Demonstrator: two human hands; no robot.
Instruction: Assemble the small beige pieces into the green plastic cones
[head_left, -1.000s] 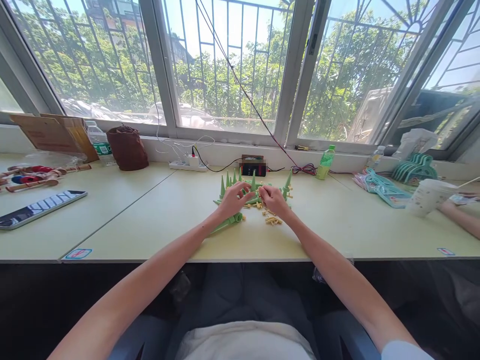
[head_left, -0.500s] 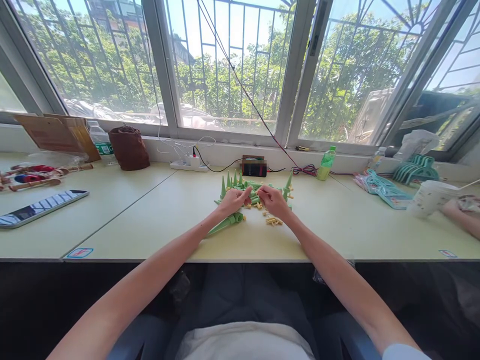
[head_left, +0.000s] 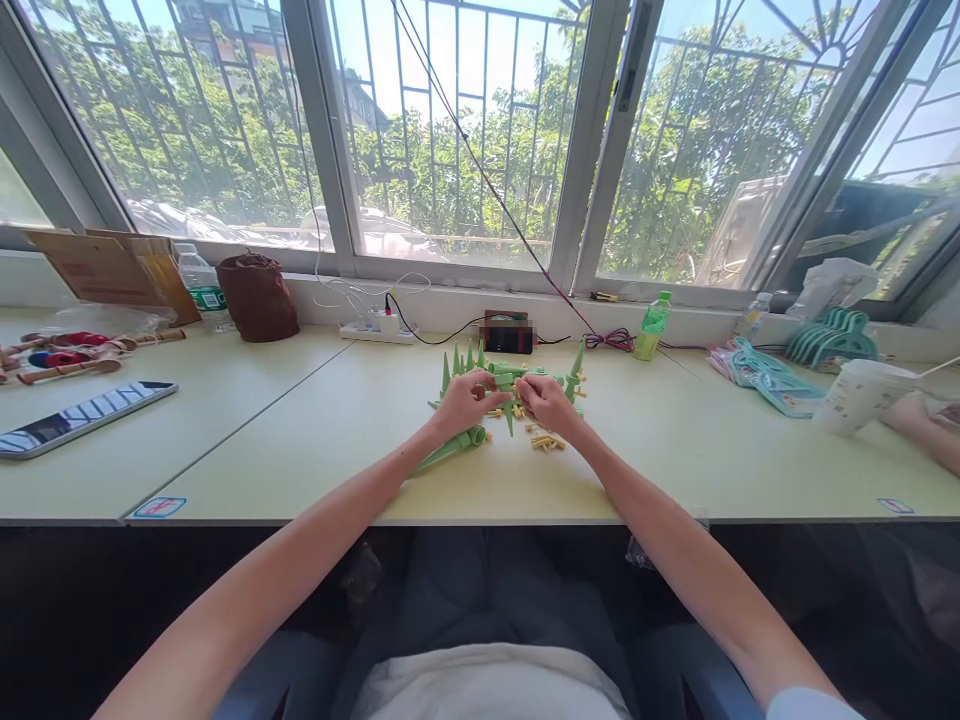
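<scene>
My left hand (head_left: 466,402) has its fingers closed around a green cone-shaped plastic piece (head_left: 510,417), whose point hangs down toward me. Right beside it, my right hand (head_left: 549,404) is closed in a pinch at the wider end of that piece; what its fingertips hold is too small to tell. Upright green cones (head_left: 575,372) stand behind and to both sides of my hands. A stacked row of green cones (head_left: 454,446) lies in front of my left wrist. Small yellow pegs (head_left: 549,442) are scattered under and near my right hand.
Behind the cones, a black phone-like device (head_left: 509,338) leans near the wall, wired to a power strip (head_left: 377,332). A green bottle (head_left: 651,328) stands right, with teal hangers (head_left: 772,380) and a white cup (head_left: 862,397) beyond. Another person's hand (head_left: 919,425) shows there. A phone (head_left: 86,418) lies left.
The green cone now shows between my hands, point down. My left fingers have shifted and stretched out around it, while my right hand stays nearly in place.
</scene>
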